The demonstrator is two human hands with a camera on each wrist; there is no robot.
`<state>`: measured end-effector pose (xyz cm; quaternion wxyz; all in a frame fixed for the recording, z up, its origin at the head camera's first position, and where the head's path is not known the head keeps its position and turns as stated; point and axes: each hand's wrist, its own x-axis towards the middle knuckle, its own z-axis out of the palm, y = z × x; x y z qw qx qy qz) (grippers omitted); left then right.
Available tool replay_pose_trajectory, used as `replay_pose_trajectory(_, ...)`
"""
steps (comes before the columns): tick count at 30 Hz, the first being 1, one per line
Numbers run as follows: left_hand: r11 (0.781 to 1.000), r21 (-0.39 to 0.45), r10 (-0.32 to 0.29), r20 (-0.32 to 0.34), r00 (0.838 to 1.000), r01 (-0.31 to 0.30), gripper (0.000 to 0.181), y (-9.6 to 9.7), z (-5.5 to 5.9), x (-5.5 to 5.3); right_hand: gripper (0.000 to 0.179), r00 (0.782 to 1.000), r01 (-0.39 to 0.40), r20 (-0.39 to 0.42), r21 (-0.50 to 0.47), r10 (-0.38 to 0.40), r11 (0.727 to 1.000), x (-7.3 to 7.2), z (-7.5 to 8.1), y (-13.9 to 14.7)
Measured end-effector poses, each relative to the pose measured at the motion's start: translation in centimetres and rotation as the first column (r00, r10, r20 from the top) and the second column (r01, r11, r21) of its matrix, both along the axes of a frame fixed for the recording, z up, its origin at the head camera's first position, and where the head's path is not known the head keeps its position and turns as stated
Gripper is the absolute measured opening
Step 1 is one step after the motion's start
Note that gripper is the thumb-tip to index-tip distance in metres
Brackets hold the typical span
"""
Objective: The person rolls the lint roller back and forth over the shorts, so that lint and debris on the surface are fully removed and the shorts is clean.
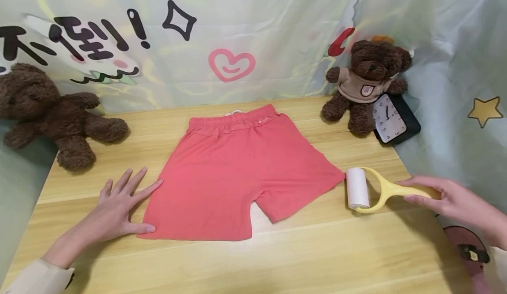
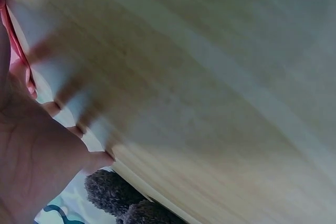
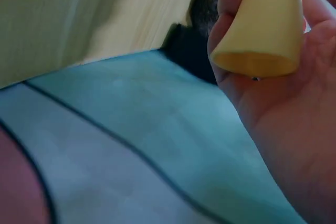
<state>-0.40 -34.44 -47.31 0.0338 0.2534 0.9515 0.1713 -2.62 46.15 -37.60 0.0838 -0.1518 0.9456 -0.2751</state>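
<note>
A pair of coral-red shorts [image 1: 233, 166] lies spread on the wooden table, waistband toward the back. My left hand [image 1: 112, 210] has its fingers spread at the left edge of the shorts, thumb and forefinger touching the cloth. In the left wrist view that hand [image 2: 42, 145] shows from the palm side, with a strip of red cloth beside it. My right hand [image 1: 455, 199] grips the yellow handle of a lint roller [image 1: 358, 187], whose white roll is at the tip of the right leg. The handle's hollow end [image 3: 257, 61] faces the right wrist camera.
One brown teddy bear [image 1: 51, 113] sits at the back left. Another teddy bear [image 1: 366, 80] in a beige shirt sits at the back right, with a black square clock [image 1: 392, 120] leaning beside it. A printed curtain [image 1: 285, 30] hangs behind the table [image 1: 309, 259].
</note>
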Motion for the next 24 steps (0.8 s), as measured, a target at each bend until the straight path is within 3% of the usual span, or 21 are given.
replay_pose_trajectory(7, 1.000, 0.007, 0.007, 0.018, 1.000, -0.007, 0.114, 0.1, -0.3, 0.3, 0.032, 0.988, 0.145, -0.064, 0.015, -0.144, 0.989, 1.0, -0.9, 0.1)
replay_pose_trajectory(12, 1.000, 0.004, 0.004, 0.013, 1.000, -0.004, 0.115, 0.1, -0.2, 0.4, 0.041, 0.971, 0.235, -0.020, -0.133, -0.239, 0.963, 1.5, -2.2, -1.5)
replay_pose_trajectory(16, 1.000, 0.003, 0.007, 0.018, 1.000, -0.007, 0.115, 0.0, 0.0, 0.4, 0.047, 0.969, 0.235, -0.022, -0.253, -0.248, 0.939, 1.3, -3.4, -3.8)
replay_pose_trajectory(20, 1.000, 0.005, 0.009, 0.016, 1.000, -0.009, 0.115, 0.0, 0.1, 0.3, 0.050, 0.969, 0.222, -0.010, -0.403, -0.246, 0.888, 0.7, -4.9, -6.5)
replay_pose_trajectory(24, 1.000, 0.002, 0.005, 0.010, 1.000, -0.005, 0.116, 0.0, 0.1, 0.2, 0.052, 0.963, 0.251, 0.031, -0.452, -0.266, 0.856, 0.1, -5.6, -9.0)
